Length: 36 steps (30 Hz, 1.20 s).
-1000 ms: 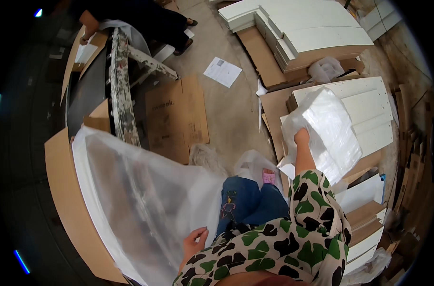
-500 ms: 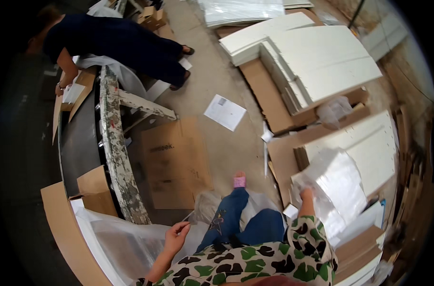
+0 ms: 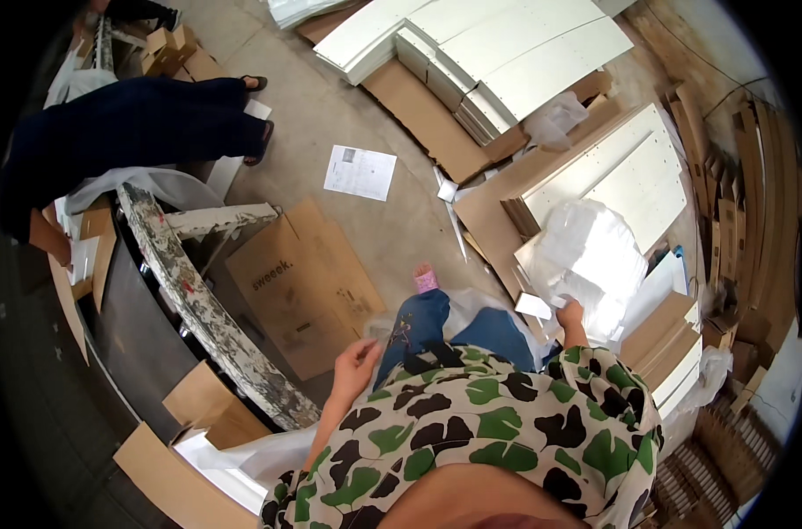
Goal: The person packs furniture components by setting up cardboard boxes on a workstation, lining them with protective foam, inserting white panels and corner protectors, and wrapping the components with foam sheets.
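From where I stand, the wrapped bundle (image 3: 593,260), a pale block in shiny clear film, hangs or rests over the lower stack of white panels (image 3: 634,172); I can't tell whether it touches them. The right hand (image 3: 574,317) grips its near edge. The left hand (image 3: 355,361), well to the left of the bundle, is loosely curled, with nothing visible in it.

As I judge it, the bundle's wrapping is done, and it lies outside any box. Filling and closing look unfinished: far to the left of the bundle and nearer the wearer, an open carton (image 3: 209,401) has its flaps spread, with a white board (image 3: 229,472) and film showing inside. What lies deeper is hidden.

Farther off, left of the bundle beyond the conveyor belt's (image 3: 141,331) near end, a co-worker (image 3: 145,123) reaches to a second open carton (image 3: 103,264), which holds something white. A pair of small brown boxes (image 3: 167,51) lies past that person; their contents I can't make out. Beyond the bundle, a shallow cardboard tray (image 3: 419,110) sits beneath a taller stack of white panels (image 3: 516,53), part of its bottom bare.
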Motion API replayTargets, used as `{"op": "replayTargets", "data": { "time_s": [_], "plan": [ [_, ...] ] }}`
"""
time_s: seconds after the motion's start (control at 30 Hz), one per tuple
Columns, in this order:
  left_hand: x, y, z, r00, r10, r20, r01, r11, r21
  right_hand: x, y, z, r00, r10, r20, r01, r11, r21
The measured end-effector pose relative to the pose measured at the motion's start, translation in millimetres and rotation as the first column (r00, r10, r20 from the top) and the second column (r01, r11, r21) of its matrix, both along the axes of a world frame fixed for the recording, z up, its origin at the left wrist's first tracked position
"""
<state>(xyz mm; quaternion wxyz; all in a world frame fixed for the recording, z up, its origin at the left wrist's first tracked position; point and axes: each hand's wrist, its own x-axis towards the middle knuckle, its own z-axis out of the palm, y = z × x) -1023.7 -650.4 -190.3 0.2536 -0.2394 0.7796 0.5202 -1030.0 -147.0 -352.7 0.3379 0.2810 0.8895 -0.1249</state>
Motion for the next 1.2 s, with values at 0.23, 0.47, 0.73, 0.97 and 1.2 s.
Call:
{"op": "replayTargets", "data": {
  "time_s": [0.23, 0.47, 0.73, 0.97, 1.2],
  "plan": [
    [-72, -54, -6, 0.986, 0.085, -0.143, -0.092, 0.995, -0.043, 5, 12, 72, 0.960, 0.276, 0.037, -0.274, 0.911, 0.309],
    [-148, -52, 25, 0.925, -0.256, -0.282, 0.219, 0.963, -0.155, -33, 14, 35, 0.845, 0.534, -0.028, -0.527, 0.840, 0.132],
    [-218, -73, 42, 0.905, -0.395, -0.159, 0.356, 0.907, -0.226, -154, -49, 8, 0.771, 0.630, 0.087, -0.635, 0.771, 0.042],
    [-294, -113, 38, 0.877, -0.434, -0.207, 0.341, 0.865, -0.367, -237, -86, 9, 0.870, 0.492, 0.032, -0.492, 0.864, 0.105],
    [-350, -128, 27, 0.772, -0.621, -0.140, 0.558, 0.766, -0.318, -248, -93, 26, 0.978, 0.188, -0.091, -0.164, 0.962, 0.218]
  ]
}}
